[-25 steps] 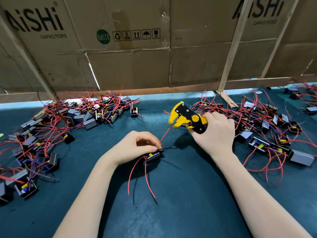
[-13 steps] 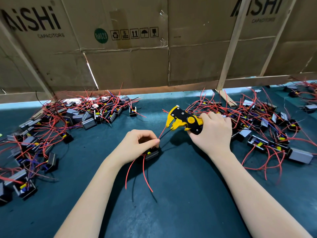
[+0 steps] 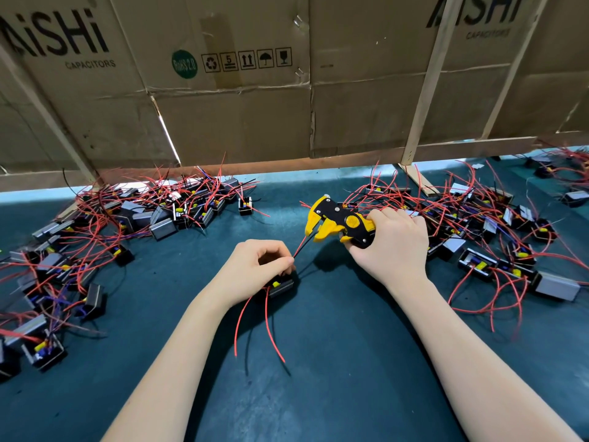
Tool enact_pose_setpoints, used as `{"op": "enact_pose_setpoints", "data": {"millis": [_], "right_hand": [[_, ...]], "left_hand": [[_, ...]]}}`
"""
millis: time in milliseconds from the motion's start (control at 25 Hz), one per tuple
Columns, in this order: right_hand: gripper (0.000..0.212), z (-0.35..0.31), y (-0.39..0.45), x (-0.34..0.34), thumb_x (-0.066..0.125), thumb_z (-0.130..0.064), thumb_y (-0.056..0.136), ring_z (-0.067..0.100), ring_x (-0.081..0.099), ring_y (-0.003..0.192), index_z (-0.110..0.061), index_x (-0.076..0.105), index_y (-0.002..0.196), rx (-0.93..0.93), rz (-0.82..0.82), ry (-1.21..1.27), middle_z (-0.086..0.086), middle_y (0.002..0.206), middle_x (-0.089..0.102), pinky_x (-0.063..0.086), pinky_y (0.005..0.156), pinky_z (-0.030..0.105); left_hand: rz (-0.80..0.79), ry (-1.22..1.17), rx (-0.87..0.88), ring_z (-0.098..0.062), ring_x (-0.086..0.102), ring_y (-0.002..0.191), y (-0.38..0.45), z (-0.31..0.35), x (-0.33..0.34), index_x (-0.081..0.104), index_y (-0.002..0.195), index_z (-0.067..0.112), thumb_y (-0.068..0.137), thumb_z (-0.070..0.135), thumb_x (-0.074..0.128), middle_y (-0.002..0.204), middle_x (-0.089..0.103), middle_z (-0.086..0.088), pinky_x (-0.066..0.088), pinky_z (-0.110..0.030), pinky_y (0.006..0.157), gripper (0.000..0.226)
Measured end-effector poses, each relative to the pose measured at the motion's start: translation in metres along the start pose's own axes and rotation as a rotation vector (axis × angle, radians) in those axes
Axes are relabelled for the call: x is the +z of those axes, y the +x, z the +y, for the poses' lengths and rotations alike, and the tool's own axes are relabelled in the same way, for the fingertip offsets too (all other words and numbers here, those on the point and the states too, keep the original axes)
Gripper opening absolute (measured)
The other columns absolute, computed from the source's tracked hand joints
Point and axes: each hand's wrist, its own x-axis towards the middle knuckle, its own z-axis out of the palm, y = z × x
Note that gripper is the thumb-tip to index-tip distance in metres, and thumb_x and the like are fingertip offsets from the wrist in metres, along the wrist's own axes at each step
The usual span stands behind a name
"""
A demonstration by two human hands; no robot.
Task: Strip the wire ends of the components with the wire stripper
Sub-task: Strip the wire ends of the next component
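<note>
Cardboard [image 3: 223, 122] printed "AiSHi CAPACITORS" walls off the back of a dark green mat [image 3: 334, 362]. Heaps of components trailing red wires lie on the mat, one heap [image 3: 127, 224] far left and another heap [image 3: 478, 237] far right. Between them, the right hand [image 3: 393, 247] has its fingers clamped round the handles of a yellow-and-black stripper [image 3: 338, 223], its head pointing left. Just beside it, the left hand [image 3: 255, 269] pinches a wire [image 3: 301, 247] that reaches the stripper's head, over one component [image 3: 280, 286] on the mat.
</note>
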Motion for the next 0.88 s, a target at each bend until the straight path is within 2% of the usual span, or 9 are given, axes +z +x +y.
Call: {"op": "enact_pose_setpoints", "data": {"millis": [280, 480, 600, 680, 800, 880], "right_hand": [[0.043, 0.003, 0.005, -0.008, 0.069, -0.060, 0.071, 0.029, 0.061, 0.077, -0.019, 0.057, 0.069, 0.022, -0.084, 0.016, 0.002, 0.074, 0.064, 0.037, 0.075, 0.037], [0.047, 0.002, 0.004, -0.012, 0.065, -0.064, 0.073, 0.029, 0.060, 0.071, -0.022, 0.048, 0.061, 0.030, -0.102, 0.054, 0.001, 0.067, 0.061, 0.037, 0.064, 0.032], [0.050, -0.001, 0.004, -0.013, 0.063, -0.067, 0.074, 0.027, 0.059, 0.069, -0.020, 0.051, 0.060, 0.059, -0.117, 0.013, -0.002, 0.061, 0.056, 0.031, 0.057, 0.027], [0.045, -0.003, 0.003, -0.014, 0.069, -0.060, 0.073, 0.031, 0.060, 0.068, -0.020, 0.053, 0.060, 0.049, -0.070, 0.032, 0.001, 0.061, 0.057, 0.029, 0.057, 0.028], [0.042, -0.001, 0.002, -0.014, 0.075, -0.052, 0.070, 0.032, 0.060, 0.075, -0.013, 0.061, 0.073, 0.010, 0.045, 0.034, 0.006, 0.073, 0.063, 0.034, 0.069, 0.036], [0.043, 0.001, 0.003, -0.014, 0.073, -0.054, 0.071, 0.032, 0.060, 0.077, -0.014, 0.059, 0.074, 0.067, 0.087, 0.062, 0.004, 0.075, 0.062, 0.035, 0.071, 0.037]], "left_hand": [[0.011, 0.015, 0.001, -0.004, 0.058, 0.062, 0.000, 0.003, 0.000, 0.067, 0.067, 0.023, 0.092, 0.013, 0.062, 0.067, 0.067, 0.005, 0.047, -0.015, 0.064, 0.027], [0.013, 0.023, -0.004, -0.002, 0.058, 0.061, -0.001, 0.003, 0.000, 0.067, 0.067, 0.023, 0.091, 0.013, 0.062, 0.065, 0.066, 0.008, 0.045, -0.013, 0.063, 0.026], [0.010, 0.018, -0.001, -0.002, 0.059, 0.062, -0.001, 0.004, 0.000, 0.068, 0.068, 0.020, 0.091, 0.012, 0.062, 0.067, 0.067, 0.006, 0.046, -0.013, 0.063, 0.024], [0.018, 0.016, 0.011, -0.005, 0.058, 0.063, -0.002, 0.004, 0.000, 0.068, 0.069, 0.018, 0.090, 0.012, 0.064, 0.070, 0.066, 0.004, 0.046, -0.016, 0.064, 0.022], [0.159, 0.107, 0.013, -0.011, 0.054, 0.062, 0.000, 0.000, 0.003, 0.068, 0.071, 0.015, 0.089, 0.013, 0.068, 0.080, 0.060, -0.002, 0.045, -0.024, 0.068, 0.017], [0.259, 0.051, -0.015, -0.013, 0.056, 0.064, 0.001, -0.001, 0.007, 0.067, 0.080, 0.013, 0.091, 0.009, 0.065, 0.085, 0.060, -0.003, 0.047, -0.029, 0.070, 0.012]]}}
